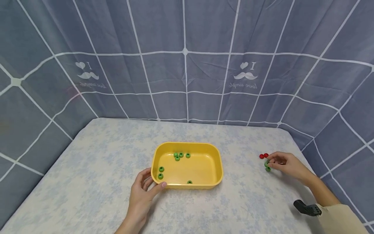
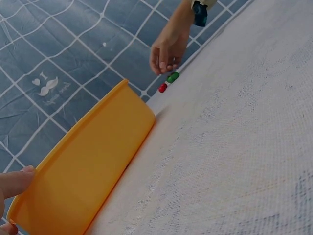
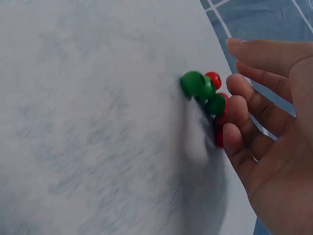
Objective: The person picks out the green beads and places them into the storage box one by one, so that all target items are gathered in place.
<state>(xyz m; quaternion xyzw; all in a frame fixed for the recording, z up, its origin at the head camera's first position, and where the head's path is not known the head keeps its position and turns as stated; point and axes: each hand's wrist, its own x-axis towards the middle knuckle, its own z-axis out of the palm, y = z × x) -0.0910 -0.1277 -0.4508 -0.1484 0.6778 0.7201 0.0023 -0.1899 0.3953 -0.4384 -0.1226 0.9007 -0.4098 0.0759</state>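
Note:
My left hand [image 1: 141, 193] grips the near left corner of a shallow yellow tray [image 1: 201, 186], thumb on the rim and fingers along its outer side. Several green beads with holes [image 1: 177, 158] lie scattered inside the tray. Far to the right, my right hand [image 1: 287, 165] hovers at a small cluster of beads on the table. In the right wrist view its thumb and loosely bent fingers [image 3: 238, 108] stand apart, with nothing seen between them. Green beads [image 3: 192, 84] and red beads [image 3: 213, 78] sit close beside the fingertips, some partly hidden.
A pale table cloth with a blue pattern [image 1: 108, 169] covers the table. Blue-grey curtains with white grid lines [image 1: 163, 71] stand behind and on both sides. A black strap [image 1: 306, 208] is at the right wrist.

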